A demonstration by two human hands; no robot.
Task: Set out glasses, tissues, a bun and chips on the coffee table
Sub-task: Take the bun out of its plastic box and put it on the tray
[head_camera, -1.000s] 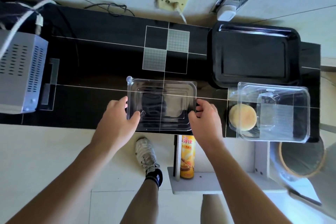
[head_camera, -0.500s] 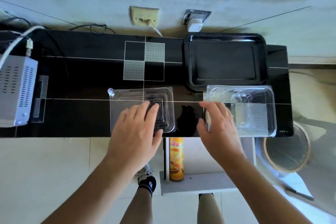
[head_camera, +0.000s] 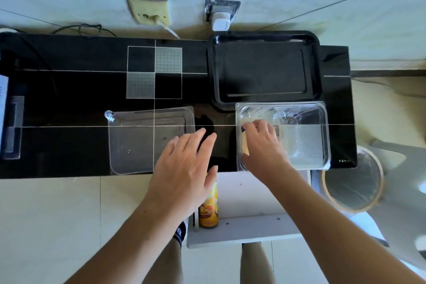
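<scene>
A clear plastic container (head_camera: 306,140) stands open at the right front of the black coffee table (head_camera: 69,90). My right hand (head_camera: 262,143) is inside it, fingers curled over a pale bun (head_camera: 245,146), of which only the left edge shows. A clear glass-like shape (head_camera: 284,115) lies deeper in the container. The container's clear lid (head_camera: 143,143) lies flat on the table to the left. My left hand (head_camera: 184,168) hovers with spread fingers over the table's front edge, between lid and container, holding nothing. A yellow chips can (head_camera: 208,207) stands on a shelf below.
A black tray (head_camera: 265,69) sits at the back right, touching the container's far side. A silver device (head_camera: 3,99) is at the far left edge. A white shelf (head_camera: 242,230) and a round basket (head_camera: 352,180) are below the table's right end.
My left hand has come off the lid and drifted right. My right hand has gone from the container's left rim into it and onto the bun.
</scene>
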